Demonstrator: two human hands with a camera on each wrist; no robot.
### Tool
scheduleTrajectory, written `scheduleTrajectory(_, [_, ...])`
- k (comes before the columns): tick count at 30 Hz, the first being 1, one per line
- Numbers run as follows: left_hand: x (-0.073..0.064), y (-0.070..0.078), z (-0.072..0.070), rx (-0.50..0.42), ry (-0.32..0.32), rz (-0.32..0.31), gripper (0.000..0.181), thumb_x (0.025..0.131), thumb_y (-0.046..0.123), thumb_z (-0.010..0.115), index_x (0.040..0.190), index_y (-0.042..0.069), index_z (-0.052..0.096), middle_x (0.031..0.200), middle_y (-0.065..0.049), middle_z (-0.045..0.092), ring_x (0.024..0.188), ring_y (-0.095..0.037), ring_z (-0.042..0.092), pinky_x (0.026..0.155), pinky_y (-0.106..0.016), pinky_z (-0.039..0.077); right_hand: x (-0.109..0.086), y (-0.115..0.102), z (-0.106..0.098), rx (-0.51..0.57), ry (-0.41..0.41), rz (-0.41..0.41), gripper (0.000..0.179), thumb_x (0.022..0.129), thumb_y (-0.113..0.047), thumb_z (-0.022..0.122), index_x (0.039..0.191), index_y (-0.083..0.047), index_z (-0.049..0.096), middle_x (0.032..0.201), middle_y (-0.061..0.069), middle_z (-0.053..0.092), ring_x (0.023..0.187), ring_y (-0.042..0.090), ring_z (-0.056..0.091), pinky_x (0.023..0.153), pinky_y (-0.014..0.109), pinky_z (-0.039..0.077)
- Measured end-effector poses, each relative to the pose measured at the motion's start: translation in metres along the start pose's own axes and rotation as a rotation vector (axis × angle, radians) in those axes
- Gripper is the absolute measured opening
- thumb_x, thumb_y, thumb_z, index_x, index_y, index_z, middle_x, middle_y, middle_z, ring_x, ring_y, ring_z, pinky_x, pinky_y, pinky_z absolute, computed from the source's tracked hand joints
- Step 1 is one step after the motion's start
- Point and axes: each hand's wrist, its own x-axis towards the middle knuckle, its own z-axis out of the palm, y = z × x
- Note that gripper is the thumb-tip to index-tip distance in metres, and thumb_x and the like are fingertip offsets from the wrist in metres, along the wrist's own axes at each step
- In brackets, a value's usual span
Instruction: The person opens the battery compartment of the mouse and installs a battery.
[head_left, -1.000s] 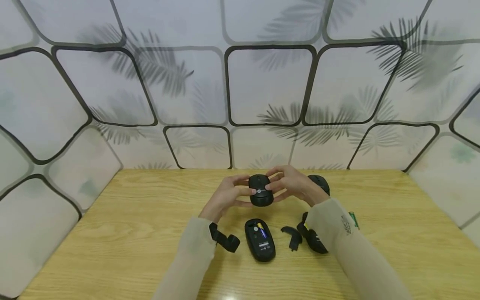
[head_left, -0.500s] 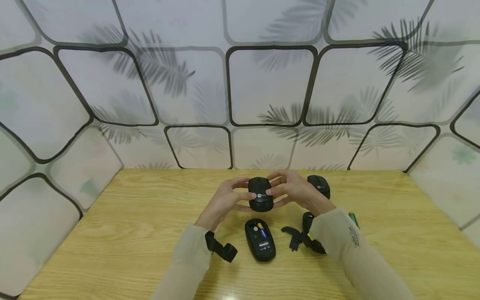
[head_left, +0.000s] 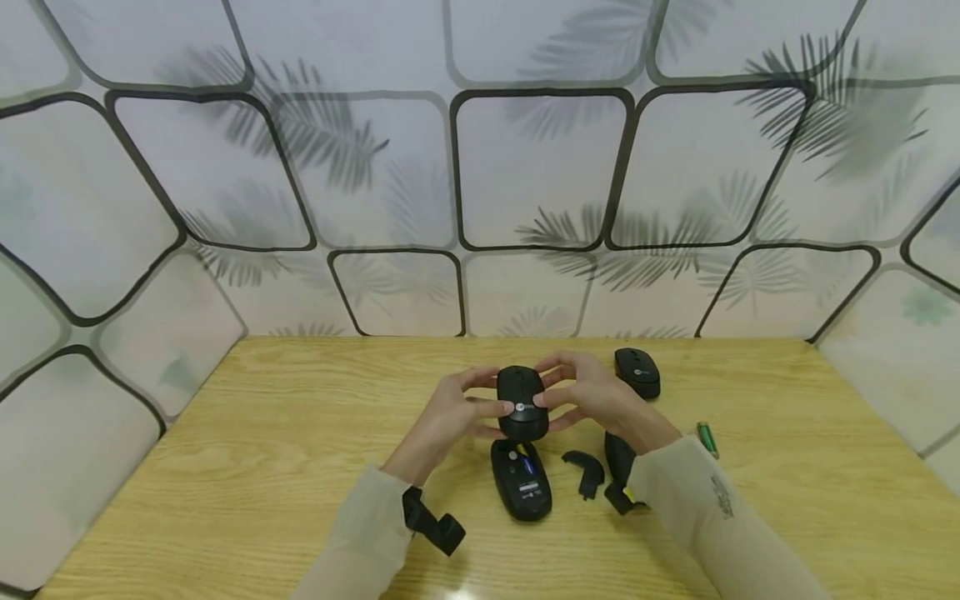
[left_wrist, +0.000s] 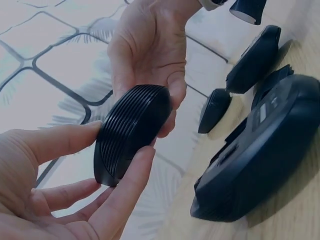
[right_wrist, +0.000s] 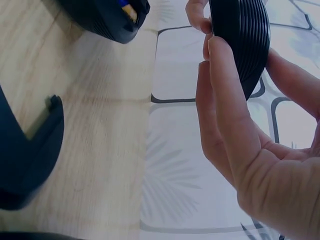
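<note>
Both hands hold a black computer mouse (head_left: pixel 522 402) just above the table, its buttons away from the person. My left hand (head_left: pixel 453 407) grips its left side between thumb and fingers; my right hand (head_left: pixel 588 392) grips the right side. Ribbed flanks of this held mouse (left_wrist: pixel 131 130) show in the left wrist view. Just below it lies an overturned black mouse (head_left: pixel 522 492), its battery compartment uncovered and a battery (head_left: pixel 527 463) inside. To its right rests a loose black battery cover (head_left: pixel 588 475).
Under the right wrist is a black mouse-like object (head_left: pixel 618 454), partly hidden by the sleeve. Another black mouse (head_left: pixel 637 372) stands at the back right, and a green battery (head_left: pixel 707 439) lies right of the right forearm. A patterned cloth wall (head_left: pixel 525 167) borders the wooden table (head_left: pixel 300 433).
Both hands have lowered the held mouse toward the person, so it now reaches the upper end of the overturned mouse in the head view. Their grip looks the same.
</note>
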Motion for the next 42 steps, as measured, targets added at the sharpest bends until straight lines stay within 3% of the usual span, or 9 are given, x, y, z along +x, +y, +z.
scheduleTrajectory(26, [-0.034, 0.0, 0.01, 0.0, -0.011, 0.053, 0.064, 0.088, -0.005, 0.073, 0.146, -0.006, 0.047, 0.137, -0.023, 0.049, 0.093, -0.023, 0.068, 0.072, -0.042, 0.066, -0.038, 0.005, 0.013, 0.036, 0.005, -0.11, 0.053, 0.091, 0.004, 0.069, 0.137, 0.014, 0.044, 0.123, 0.029, 0.054, 0.085, 0.029, 0.069, 0.07, 0.049, 0.065])
scheduleTrajectory(42, [-0.059, 0.002, 0.018, -0.06, -0.052, 0.06, 0.067, 0.086, -0.006, 0.075, 0.146, -0.006, 0.047, 0.135, -0.02, 0.049, 0.098, -0.024, 0.061, 0.071, -0.042, 0.066, -0.066, 0.01, 0.015, 0.103, -0.054, -0.157, 0.059, 0.091, 0.003, 0.07, 0.138, 0.016, 0.036, 0.123, 0.03, 0.05, 0.092, 0.032, 0.071, 0.069, 0.046, 0.066])
